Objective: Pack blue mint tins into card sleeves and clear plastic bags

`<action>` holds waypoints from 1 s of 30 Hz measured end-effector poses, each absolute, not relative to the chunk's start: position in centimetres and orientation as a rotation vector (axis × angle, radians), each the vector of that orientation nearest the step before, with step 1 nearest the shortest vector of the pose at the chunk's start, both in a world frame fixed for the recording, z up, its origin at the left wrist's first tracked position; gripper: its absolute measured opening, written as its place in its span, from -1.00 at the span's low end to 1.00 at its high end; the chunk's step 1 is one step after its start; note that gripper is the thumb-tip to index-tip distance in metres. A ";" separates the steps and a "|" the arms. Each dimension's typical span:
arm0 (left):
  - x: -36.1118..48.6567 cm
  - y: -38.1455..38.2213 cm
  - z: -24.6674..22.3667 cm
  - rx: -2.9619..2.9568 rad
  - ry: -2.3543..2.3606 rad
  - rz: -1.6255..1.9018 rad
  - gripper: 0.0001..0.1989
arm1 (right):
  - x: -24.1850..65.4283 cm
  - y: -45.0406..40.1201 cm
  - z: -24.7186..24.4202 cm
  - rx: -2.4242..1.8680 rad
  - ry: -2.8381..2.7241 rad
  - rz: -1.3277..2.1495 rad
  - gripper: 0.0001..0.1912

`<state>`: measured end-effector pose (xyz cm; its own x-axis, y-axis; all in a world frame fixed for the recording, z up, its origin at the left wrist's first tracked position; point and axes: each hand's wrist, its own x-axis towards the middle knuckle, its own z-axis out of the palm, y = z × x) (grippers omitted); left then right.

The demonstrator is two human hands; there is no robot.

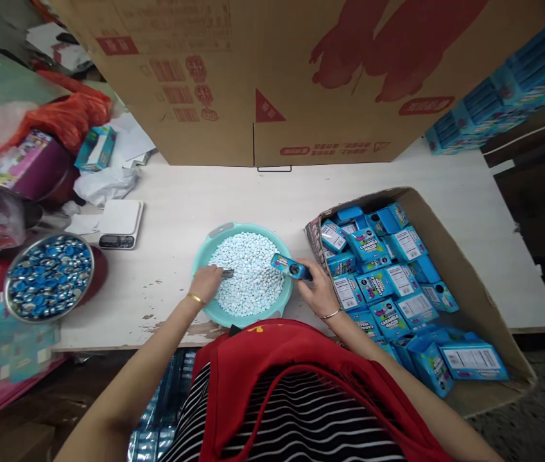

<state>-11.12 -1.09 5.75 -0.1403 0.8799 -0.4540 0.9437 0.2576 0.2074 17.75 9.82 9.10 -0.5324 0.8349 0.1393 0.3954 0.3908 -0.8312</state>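
Note:
A light-green plastic basin full of small pale candies stands on the table in front of me. Over its left side, my left hand is closed around a small grey metal tool; most of it is hidden, so its exact kind does not show. My right hand grips a small blue candy box, held tilted above the right part of the basin. A dark round spot shows on the box's near face.
To the right, an open cardboard carton holds many blue candy boxes. On the left are a bowl of blue and silver discs and a white digital scale. A large cardboard box blocks the back.

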 end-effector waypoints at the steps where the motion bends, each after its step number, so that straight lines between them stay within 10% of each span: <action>1: -10.4 -0.7 4.6 1.656 2.026 -0.139 -0.84 | 18.0 9.9 9.1 -1.067 -2.099 1.033 -0.68; 8: -8.7 -0.1 2.8 1.660 1.884 0.123 -0.81 | 19.1 10.0 8.8 -1.133 -2.104 1.033 -0.69; 17: -10.6 -0.7 12.8 1.829 1.758 0.436 -0.75 | 17.5 10.0 9.2 -0.928 -2.288 0.845 -0.62; 30: -4.1 2.5 25.3 2.351 1.843 -0.442 -0.84 | 13.6 8.5 8.9 -0.728 -2.283 0.902 -0.54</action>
<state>-4.05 2.52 25.32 0.2150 0.9290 -0.3011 0.9646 -0.2503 -0.0835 13.63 8.54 8.90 -0.6875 0.6586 0.3058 0.2719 0.6240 -0.7326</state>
